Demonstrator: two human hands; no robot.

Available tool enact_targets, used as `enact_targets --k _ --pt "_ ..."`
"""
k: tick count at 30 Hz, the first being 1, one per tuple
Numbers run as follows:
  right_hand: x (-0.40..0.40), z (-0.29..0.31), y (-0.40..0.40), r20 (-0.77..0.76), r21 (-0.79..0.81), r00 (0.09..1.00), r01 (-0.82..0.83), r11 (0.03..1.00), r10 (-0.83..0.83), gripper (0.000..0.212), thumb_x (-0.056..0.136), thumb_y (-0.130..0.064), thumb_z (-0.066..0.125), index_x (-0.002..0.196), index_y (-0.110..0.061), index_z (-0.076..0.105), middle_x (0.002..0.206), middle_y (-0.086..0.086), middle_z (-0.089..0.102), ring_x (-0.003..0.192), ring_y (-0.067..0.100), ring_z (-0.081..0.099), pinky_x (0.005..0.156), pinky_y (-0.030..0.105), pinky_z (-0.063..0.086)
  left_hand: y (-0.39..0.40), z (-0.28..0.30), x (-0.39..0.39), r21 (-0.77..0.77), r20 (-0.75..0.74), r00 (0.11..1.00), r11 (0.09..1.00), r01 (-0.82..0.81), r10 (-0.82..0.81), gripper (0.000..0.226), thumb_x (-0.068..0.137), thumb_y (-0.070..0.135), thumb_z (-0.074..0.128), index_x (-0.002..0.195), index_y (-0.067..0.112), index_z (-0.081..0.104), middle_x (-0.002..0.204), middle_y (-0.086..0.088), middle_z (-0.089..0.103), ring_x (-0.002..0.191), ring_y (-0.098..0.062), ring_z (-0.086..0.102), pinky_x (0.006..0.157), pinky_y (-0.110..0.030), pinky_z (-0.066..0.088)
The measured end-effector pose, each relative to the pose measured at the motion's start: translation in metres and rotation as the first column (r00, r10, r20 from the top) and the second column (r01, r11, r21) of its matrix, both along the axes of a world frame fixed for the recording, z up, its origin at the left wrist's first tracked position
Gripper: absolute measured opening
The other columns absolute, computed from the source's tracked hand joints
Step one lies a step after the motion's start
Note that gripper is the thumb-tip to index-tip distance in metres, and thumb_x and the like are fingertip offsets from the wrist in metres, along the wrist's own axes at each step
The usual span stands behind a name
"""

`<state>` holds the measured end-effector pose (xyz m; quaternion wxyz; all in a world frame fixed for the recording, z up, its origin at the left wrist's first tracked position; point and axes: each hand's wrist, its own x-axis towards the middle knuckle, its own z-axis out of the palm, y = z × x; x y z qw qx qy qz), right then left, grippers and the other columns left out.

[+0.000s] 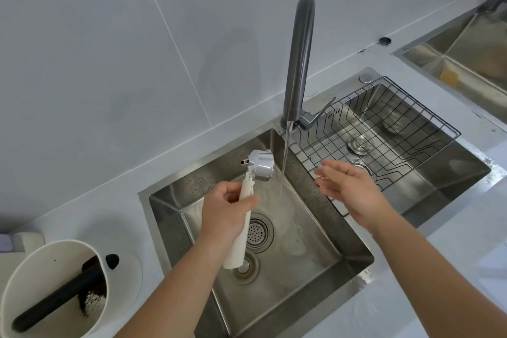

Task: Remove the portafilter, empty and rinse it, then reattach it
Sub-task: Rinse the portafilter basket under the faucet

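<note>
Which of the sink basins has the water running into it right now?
The left basin, below the portafilter. The faucet stream lands near its round strainer drain; the right basin holds a black wire rack.

Around the one dark grey curved faucet (299,60): three stainless steel basins (323,239), one black wire rack (384,129), one white knock-box bucket (52,288), one white-handled chrome portafilter (253,181), two hands.

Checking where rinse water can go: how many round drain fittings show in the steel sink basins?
4. Perforated strainer and plain round fitting in the left basin; two under the black wire rack. The far-right basin's floor is partly hidden.
</note>
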<state>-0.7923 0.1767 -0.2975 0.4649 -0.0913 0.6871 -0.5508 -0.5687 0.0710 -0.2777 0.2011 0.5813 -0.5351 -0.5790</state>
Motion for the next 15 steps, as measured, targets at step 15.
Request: enact_targets --k 15 --pt "-0.053 0.012 -0.084 -0.044 -0.052 0.992 0.114 0.992 -0.116 0.062 0.094 -0.012 0.06 0.151 -0.008 0.036 0.138 0.011 0.055 0.125 0.022 0.056 0.112 0.041 0.042 -0.006 -0.001 0.005 0.133 -0.034 0.992 0.984 -0.117 0.123 0.019 0.076 0.022 0.08 0.092 0.027 0.071 0.075 0.008 0.074 0.059 -0.008 0.068 0.051 -0.028 0.052"
